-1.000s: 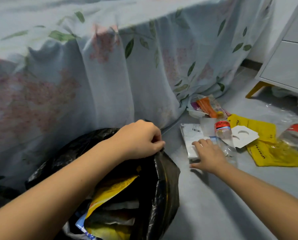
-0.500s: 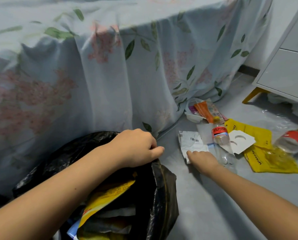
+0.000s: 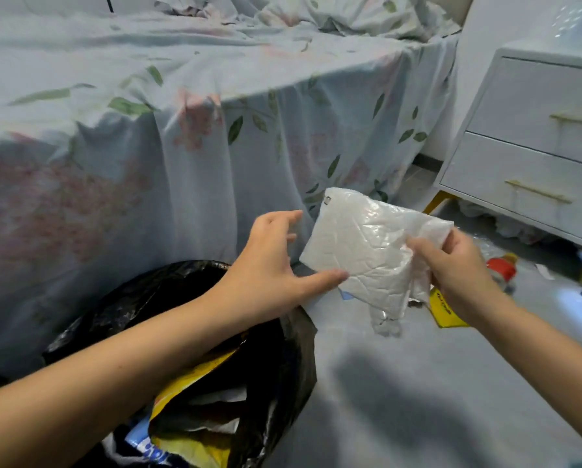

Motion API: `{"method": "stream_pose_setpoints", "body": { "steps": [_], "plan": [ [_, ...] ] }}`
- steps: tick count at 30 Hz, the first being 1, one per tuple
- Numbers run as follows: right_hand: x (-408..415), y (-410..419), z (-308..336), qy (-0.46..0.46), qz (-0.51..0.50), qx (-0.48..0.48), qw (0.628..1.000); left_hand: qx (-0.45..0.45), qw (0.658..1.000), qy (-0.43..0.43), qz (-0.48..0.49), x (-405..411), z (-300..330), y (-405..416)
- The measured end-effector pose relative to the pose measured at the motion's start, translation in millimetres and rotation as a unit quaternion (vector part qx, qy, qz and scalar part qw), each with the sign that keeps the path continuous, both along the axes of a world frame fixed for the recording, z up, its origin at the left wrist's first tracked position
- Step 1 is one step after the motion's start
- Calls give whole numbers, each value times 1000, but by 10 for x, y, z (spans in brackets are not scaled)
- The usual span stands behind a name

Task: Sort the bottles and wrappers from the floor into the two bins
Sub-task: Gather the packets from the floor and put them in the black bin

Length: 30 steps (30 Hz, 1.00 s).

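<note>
My right hand (image 3: 458,268) grips a crumpled white plastic wrapper (image 3: 367,248) by its right edge and holds it in the air above the floor. My left hand (image 3: 272,265) is spread beside the wrapper, with its thumb touching the lower left corner. Below my left arm stands a bin lined with a black bag (image 3: 283,349), holding yellow and white wrappers (image 3: 195,430). A bottle with a red label (image 3: 500,269) lies on the floor behind my right hand. A yellow wrapper (image 3: 445,310) shows under my right wrist.
A bed with a floral sheet (image 3: 181,146) hanging to the floor fills the left and back. A white drawer unit (image 3: 536,157) on yellow legs stands at the right. Grey floor (image 3: 418,400) stretches in front of me.
My right hand lifted the white wrapper off the floor and raised it. My left hand let go of the bag's rim and opened toward the wrapper. The view tilted upward.
</note>
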State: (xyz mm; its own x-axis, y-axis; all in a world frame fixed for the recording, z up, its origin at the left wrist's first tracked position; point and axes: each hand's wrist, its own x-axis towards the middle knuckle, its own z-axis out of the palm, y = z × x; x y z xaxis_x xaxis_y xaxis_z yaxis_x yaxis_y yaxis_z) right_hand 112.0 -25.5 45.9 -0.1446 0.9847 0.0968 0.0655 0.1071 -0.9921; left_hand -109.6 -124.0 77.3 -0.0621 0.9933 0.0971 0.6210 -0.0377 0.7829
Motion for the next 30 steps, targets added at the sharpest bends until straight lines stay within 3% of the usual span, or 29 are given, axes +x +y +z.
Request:
{"method": "stream_pose_setpoints", "body": {
  "steps": [3, 5, 8, 11, 13, 15, 17, 20, 22, 24, 25, 27, 30],
  "plan": [
    [38, -245, 365, 116, 123, -53, 984, -32, 993, -116, -8, 133, 320, -178],
    [-14, -369, 531, 144, 194, -59, 969, -47, 978, -202, -37, 134, 474, -306],
    [-192, -544, 714, 111, 246, -20, 963, -81, 950, -286, -98, 144, 598, -545],
    [-382, -629, 798, 61, 188, 62, 978, -62, 935, -345, -56, 19, 562, -646],
    [-507, -623, 740, 41, 200, 9, 979, -53, 933, -357, -6, -142, 455, -645],
    [-631, -632, 637, 50, 265, -114, 956, -51, 932, -357, 34, -298, 360, -678],
    [-791, -718, 556, 28, 326, -170, 930, -76, 936, -343, 36, -451, 298, -750],
    [-1070, -820, 491, -70, 357, -86, 927, -123, 961, -245, 26, -707, 244, -895],
    [-1237, -829, 505, -119, 335, 11, 934, -88, 988, -96, 81, -938, 190, -994],
    [-1395, -865, 548, -185, 312, 142, 921, -46, 986, 91, 131, -1168, 157, -1157],
    [-1466, -884, 555, -241, 309, 230, 891, -49, 975, 173, 130, -1253, 159, -1245],
    [-1623, -941, 531, -362, 323, 369, 793, -97, 945, 300, 89, -1362, 116, -1396],
    [-1918, -978, 345, -478, 349, 450, 669, -189, 887, 422, 14, -1353, -38, -1534]
  ]
}}
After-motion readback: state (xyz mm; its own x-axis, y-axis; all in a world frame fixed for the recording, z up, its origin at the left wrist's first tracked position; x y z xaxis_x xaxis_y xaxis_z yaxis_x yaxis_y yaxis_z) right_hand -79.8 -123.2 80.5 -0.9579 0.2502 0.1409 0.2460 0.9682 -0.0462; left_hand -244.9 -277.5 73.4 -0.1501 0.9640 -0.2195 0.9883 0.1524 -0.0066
